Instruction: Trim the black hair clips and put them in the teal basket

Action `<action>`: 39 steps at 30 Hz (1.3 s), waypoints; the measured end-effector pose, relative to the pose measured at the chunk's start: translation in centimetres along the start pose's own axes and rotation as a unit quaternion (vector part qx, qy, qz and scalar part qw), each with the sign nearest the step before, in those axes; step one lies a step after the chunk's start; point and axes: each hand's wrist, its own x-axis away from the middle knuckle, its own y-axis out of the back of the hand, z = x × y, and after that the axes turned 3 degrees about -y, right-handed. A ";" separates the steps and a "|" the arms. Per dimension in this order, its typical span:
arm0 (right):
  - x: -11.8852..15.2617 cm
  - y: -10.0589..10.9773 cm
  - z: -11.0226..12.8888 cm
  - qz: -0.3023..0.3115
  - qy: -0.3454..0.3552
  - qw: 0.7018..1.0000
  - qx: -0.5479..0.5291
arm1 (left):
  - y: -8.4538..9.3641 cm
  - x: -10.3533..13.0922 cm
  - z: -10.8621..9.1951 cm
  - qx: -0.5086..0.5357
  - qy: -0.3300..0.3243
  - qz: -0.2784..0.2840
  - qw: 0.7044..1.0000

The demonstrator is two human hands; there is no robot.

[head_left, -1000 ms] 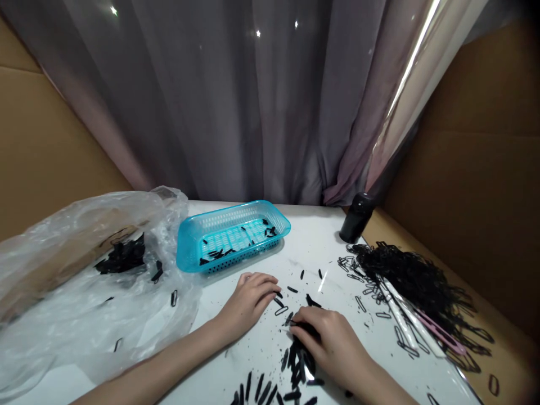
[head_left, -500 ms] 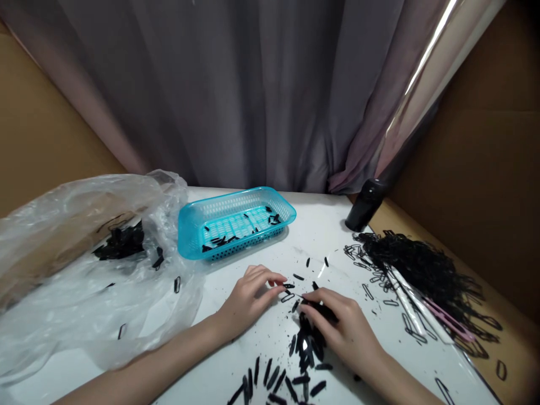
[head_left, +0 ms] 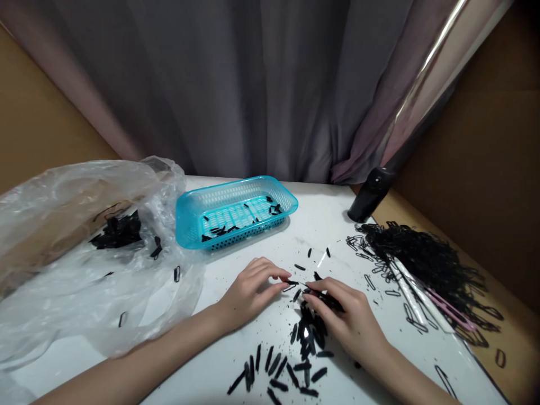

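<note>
My left hand (head_left: 255, 289) is closed, thumb and forefinger pinching a small black oblong piece (head_left: 292, 283) just above the white table. Part of the piece is a thin open loop. Facing it, my right hand (head_left: 343, 306) is closed around a slim dark tool with a thin pale tip (head_left: 302, 284); its exact kind is hidden by the fingers. The tip is close to the black piece, but I cannot tell whether they touch. Below and beside my right hand lies a heap of small black strips (head_left: 307, 332), with several more strips (head_left: 274, 363) spread nearer to me.
A blue basket (head_left: 237, 239) with several black bits stands at the back. At left, a clear plastic bag (head_left: 80, 304) holds black pieces. To the right are a tangled pile of black loops (head_left: 426, 259), a pink tool (head_left: 451, 310) and a black bottle (head_left: 371, 194).
The whole view has shifted slightly, with the basket and bag higher in the picture. Both hands stay close together, the left still pinching the black piece near the right hand's tool.
</note>
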 end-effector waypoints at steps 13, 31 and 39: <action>0.1 -0.2 -0.2 0.001 0.059 0.998 0.017 | -0.1 -0.1 -0.3 0.003 -0.070 -0.003 0.998; 0.2 -0.2 -0.5 0.009 0.073 0.997 0.026 | -0.3 0.1 -0.4 0.034 -0.032 0.002 0.999; 0.2 -0.1 0.1 -0.031 0.092 0.995 0.009 | -0.7 -0.2 -3.1 0.081 0.261 0.032 0.961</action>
